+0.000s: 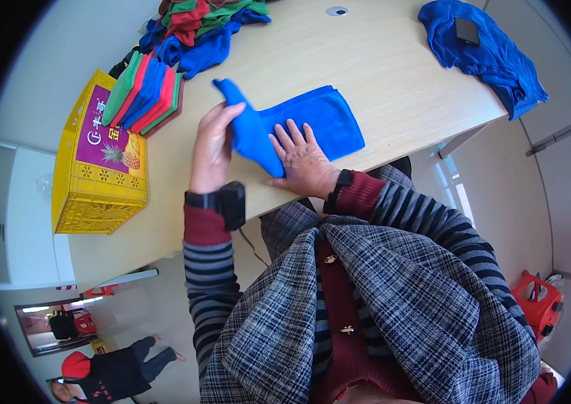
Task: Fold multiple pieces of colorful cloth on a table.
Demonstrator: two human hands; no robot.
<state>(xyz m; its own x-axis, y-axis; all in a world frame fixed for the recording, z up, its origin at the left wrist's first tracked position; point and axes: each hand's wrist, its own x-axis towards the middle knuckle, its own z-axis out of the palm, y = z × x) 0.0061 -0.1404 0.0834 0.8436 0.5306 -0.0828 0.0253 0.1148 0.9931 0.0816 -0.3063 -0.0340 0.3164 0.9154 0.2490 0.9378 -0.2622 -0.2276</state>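
A blue cloth lies partly folded near the table's front edge, its left part lifted off the surface. My left hand grips that raised end, thumb on top and fingers behind it. Flat on the cloth's middle, next to the fold, rests my right hand with its fingers spread. Part of the cloth under the right palm is hidden.
A yellow plastic crate stands at the left, with a row of folded coloured cloths on it. Behind is a heap of loose cloths. A phone lies on a crumpled blue cloth at far right. Another person is at lower left.
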